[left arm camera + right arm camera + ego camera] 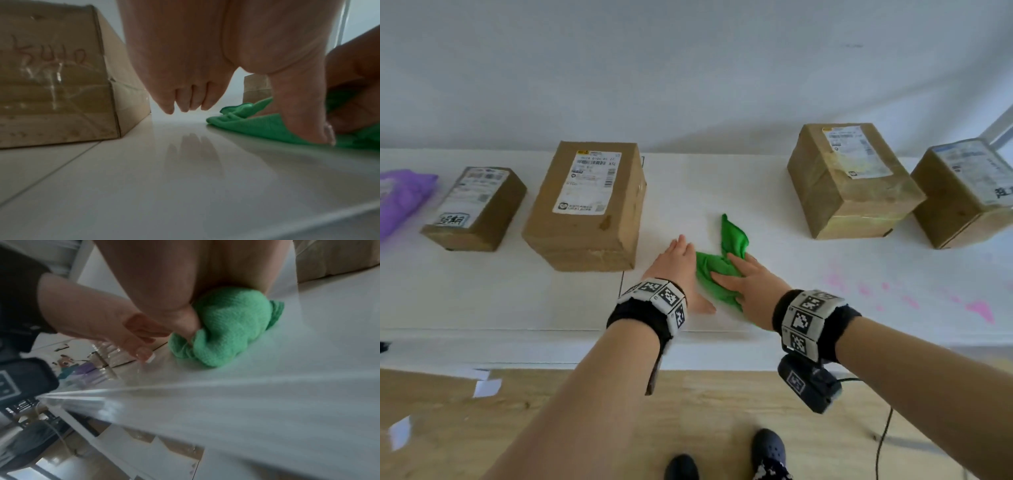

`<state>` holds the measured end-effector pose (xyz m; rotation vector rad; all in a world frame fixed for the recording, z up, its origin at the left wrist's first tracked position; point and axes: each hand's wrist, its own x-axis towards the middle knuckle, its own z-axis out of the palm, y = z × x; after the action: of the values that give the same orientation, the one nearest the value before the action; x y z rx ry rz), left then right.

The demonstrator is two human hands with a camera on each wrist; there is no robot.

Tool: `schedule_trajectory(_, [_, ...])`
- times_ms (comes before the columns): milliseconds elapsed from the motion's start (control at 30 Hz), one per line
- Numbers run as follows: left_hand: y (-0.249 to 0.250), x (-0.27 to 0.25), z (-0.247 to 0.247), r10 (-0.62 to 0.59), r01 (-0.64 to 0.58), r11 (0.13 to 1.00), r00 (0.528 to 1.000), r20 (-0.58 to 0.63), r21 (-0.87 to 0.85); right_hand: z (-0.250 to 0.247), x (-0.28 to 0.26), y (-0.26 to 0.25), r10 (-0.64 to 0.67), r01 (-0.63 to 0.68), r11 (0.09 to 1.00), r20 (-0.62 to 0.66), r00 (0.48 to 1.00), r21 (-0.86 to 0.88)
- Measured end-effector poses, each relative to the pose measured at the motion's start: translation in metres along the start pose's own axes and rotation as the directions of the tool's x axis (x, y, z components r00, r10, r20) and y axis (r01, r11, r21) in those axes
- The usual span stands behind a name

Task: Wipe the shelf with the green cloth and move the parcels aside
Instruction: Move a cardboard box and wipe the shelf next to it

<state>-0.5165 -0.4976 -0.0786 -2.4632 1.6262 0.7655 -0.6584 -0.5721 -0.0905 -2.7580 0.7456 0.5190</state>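
Observation:
The green cloth (732,236) lies bunched on the white shelf (517,298), in the gap between the parcels. My right hand (743,277) lies flat on the cloth (230,324) and presses it down, fingers extended. Just to its left my left hand (678,263) rests open on the shelf, fingers (185,100) straight, its thumb against the cloth's edge (257,125). A large parcel (585,205) stands close left of that hand and a smaller one (476,209) farther left. Two more parcels (849,181) (962,195) stand to the right.
A purple bag (400,195) lies at the shelf's far left. Pink stains (976,308) mark the shelf at the right, near its front edge. A white wall runs behind the shelf. Below are a wooden floor (722,411) and my shoes.

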Motion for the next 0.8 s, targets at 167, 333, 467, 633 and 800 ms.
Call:
schedule_trajectory(167, [-0.002, -0.027, 0.004, 0.016, -0.017, 1.0, 0.998, 0.054, 0.015, 0.032, -0.026, -0.013, 0.012, -0.015, 0.994, 0.025, 1.0, 0.109])
schedule_trajectory(333, [0.01, -0.041, 0.009, 0.068, -0.072, 0.995, 0.996, 0.056, 0.072, 0.045, -0.054, 0.012, 0.124, -0.123, 0.974, 0.01, 0.992, 0.189])
schedule_trajectory(467, [0.022, -0.049, 0.015, 0.117, -0.124, 0.987, 0.99, 0.074, 0.099, 0.04, -0.068, 0.049, 0.431, -0.403, 0.863, -0.027, 0.902, 0.305])
schedule_trajectory(633, [0.042, -0.054, 0.013, 0.171, -0.176, 0.977, 0.984, 0.053, 0.119, 0.048, -0.074, 0.013, 0.43, -0.41, 0.87, -0.013, 0.903, 0.275])
schedule_trajectory(800, [0.067, -0.05, 0.008, 0.183, -0.19, 0.975, 0.981, 0.07, 0.112, 0.053, -0.075, 0.02, 0.309, -0.291, 0.919, -0.025, 0.951, 0.265])
